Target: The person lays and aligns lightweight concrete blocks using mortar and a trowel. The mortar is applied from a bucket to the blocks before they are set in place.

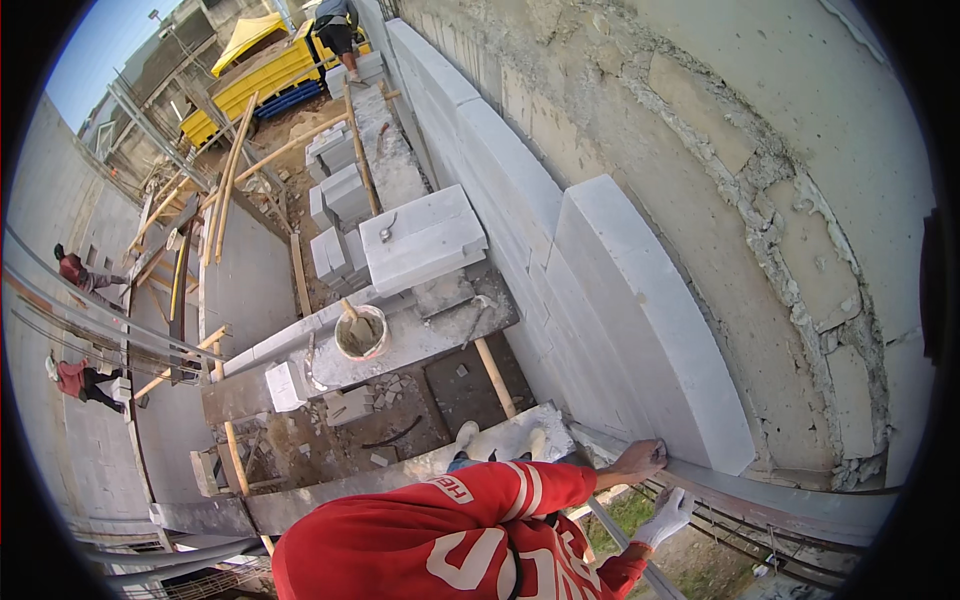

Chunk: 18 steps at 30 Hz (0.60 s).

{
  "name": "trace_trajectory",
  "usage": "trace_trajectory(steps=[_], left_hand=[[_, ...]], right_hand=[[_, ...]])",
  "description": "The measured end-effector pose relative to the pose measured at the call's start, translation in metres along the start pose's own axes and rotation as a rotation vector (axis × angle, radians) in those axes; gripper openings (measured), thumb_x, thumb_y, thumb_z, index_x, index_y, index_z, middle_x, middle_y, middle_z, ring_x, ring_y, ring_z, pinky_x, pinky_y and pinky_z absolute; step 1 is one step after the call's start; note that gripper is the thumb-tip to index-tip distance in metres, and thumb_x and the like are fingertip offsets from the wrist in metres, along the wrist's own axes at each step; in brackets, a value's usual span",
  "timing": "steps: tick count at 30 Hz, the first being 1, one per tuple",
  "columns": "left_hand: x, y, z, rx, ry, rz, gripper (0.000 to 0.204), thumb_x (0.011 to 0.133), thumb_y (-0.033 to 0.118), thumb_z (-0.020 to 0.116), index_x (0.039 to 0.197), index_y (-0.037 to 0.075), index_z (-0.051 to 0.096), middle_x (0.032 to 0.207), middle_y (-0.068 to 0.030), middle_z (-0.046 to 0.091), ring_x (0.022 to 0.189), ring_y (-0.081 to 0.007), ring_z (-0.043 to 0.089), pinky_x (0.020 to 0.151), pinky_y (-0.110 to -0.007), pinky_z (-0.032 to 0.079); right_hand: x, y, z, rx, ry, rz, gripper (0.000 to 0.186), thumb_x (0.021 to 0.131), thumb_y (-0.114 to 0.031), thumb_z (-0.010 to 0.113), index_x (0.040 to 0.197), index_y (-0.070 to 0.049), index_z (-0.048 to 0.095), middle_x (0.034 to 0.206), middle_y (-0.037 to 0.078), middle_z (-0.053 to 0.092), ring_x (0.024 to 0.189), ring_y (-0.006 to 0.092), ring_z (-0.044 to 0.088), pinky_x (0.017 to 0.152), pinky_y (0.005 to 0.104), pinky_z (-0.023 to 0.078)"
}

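Note:
My left hand (pixel 641 459) is bare, its fingers curled at the lower edge of a large light-grey block (pixel 640 290) in the wall. Whatever it grips is too small to make out. Just below, my right hand (pixel 666 517) wears a white glove, fingers pressed together beside a grey ledge (pixel 790 500). What it holds, if anything, is hidden. Both arms reach to the right in red sleeves. The block stands upright against a rough old concrete wall (pixel 690 150), at the end of a row of similar blocks.
Bars and a drop to grass (pixel 627 522) lie below my hands. Behind my feet are a mortar bucket (pixel 361 332), a plank platform (pixel 410 345), and stacked blocks (pixel 425 235) with a trowel-like tool on top. Workers (pixel 85 380) stand at left; another (pixel 337 35) bends far ahead.

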<state>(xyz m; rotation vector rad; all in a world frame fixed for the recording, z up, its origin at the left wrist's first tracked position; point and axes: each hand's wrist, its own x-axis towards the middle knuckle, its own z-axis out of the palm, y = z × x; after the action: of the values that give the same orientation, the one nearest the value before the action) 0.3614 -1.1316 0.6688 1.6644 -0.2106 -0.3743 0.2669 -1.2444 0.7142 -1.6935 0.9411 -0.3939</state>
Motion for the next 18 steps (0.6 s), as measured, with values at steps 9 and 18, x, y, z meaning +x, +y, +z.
trace_trajectory(steps=[9,18], left_hand=[[0.001,-0.008,0.004,-0.003,0.023,0.023,0.021,0.088,0.022,0.063,0.086,0.002,0.061,0.077,-0.0197,0.062,0.073,-0.0371,0.062,0.067,-0.043,0.047],[-0.008,-0.006,0.008,0.003,0.139,0.115,0.017,0.089,0.017,0.062,0.086,0.0,0.057,0.079,-0.022,0.059,0.076,-0.0411,0.059,0.067,-0.045,0.045]], right_hand=[[-0.004,0.0,0.005,0.081,0.034,0.058,0.012,0.094,-0.011,0.053,0.086,-0.002,0.056,0.07,0.003,0.055,0.062,0.01,0.052,0.054,0.0249,0.047],[-0.022,-0.019,0.015,0.213,0.025,0.015,0.031,0.096,-0.016,0.051,0.121,0.002,0.055,0.11,0.015,0.059,0.093,0.022,0.06,0.074,0.0349,0.052]])
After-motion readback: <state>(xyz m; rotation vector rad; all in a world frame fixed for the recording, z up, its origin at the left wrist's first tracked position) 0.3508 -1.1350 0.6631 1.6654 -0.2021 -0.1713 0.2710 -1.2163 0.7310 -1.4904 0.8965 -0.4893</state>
